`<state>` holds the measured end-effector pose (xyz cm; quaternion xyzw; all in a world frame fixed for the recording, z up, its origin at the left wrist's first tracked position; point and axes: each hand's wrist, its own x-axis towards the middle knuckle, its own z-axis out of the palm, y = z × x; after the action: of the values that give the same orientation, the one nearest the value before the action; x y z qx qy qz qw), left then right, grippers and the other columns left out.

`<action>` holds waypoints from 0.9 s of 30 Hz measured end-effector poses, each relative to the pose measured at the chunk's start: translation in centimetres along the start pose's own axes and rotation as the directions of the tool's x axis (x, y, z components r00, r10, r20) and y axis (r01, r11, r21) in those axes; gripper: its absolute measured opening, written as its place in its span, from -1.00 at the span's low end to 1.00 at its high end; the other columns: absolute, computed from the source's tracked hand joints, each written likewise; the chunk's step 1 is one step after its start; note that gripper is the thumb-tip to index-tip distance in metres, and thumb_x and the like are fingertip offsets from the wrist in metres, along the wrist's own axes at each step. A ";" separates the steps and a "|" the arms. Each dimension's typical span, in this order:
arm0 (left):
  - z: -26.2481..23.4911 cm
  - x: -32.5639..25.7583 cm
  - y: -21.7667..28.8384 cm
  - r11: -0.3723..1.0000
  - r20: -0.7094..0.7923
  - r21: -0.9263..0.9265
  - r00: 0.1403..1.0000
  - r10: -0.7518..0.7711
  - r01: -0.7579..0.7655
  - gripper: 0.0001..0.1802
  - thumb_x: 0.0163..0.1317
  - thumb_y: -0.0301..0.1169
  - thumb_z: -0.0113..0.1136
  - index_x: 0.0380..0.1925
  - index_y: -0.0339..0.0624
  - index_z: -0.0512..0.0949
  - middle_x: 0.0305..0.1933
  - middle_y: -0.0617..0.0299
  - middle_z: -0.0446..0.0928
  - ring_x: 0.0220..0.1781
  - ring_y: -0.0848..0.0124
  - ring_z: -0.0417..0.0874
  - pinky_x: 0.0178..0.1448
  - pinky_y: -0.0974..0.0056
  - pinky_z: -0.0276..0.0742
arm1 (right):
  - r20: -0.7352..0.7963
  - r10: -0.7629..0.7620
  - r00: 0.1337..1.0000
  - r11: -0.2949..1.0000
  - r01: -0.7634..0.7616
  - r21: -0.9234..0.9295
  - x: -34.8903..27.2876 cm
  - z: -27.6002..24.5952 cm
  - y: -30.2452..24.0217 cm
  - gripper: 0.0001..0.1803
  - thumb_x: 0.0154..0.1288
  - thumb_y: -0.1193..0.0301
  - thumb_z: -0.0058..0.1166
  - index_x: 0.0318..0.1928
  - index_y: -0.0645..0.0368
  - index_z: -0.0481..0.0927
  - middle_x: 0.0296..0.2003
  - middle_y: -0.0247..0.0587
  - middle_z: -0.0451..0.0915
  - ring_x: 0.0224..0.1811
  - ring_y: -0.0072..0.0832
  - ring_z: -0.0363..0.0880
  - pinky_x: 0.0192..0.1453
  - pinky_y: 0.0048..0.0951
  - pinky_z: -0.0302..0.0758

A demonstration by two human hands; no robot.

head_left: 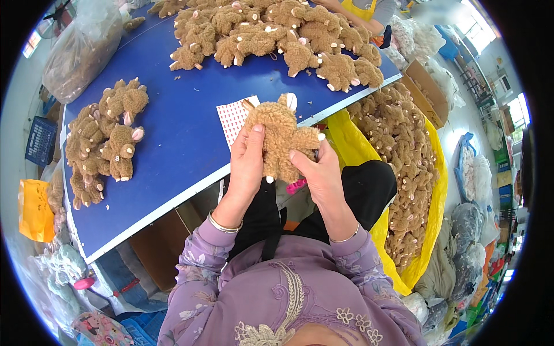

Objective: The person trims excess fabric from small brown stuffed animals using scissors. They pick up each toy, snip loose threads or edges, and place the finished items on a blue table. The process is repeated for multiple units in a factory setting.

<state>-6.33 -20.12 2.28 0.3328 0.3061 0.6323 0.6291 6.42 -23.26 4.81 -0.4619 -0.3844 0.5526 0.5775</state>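
Note:
A brown fluffy plush toy (pixel 278 138) with a pale ear and small white paw tips is held up between my two hands, above the near edge of the blue table. My left hand (pixel 248 155) grips its left side, the thumb pressed on the fur. Low on the other side, my right hand (pixel 321 173) pinches the plush by a limb, thumb in front; its fingers behind are partly hidden. Just behind the toy, a white sheet with rows of small red marks (pixel 232 118) lies on the table, partly covered by the plush and my left hand.
Similar plush toys are heaped at the table's far side (pixel 254 37) and in a smaller pile at left (pixel 95 135). A yellow sack (pixel 437 190) full of them stands at my right. A clear plastic bag (pixel 86 49) sits at the far left corner. Another person's arm (pixel 369 26) shows at the back.

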 end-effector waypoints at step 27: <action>-17.2 4.0 23.9 0.543 -0.323 0.836 0.731 0.601 -0.076 -0.43 0.33 -0.05 0.03 0.00 -0.43 0.47 -0.04 0.06 0.56 -0.03 0.39 0.56 0.09 0.31 0.44 | 0.134 0.250 0.959 0.967 -0.241 -0.081 1.0 -8.2 1.9 -0.86 0.36 0.40 0.01 -0.29 0.20 0.41 -0.41 -0.32 0.51 -0.57 -0.80 0.21 -0.57 -0.73 0.17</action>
<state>-34.33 -16.12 11.53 0.4167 0.6480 0.6192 0.1520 13.75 -23.20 0.64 -0.4833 -0.3820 0.6392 0.4604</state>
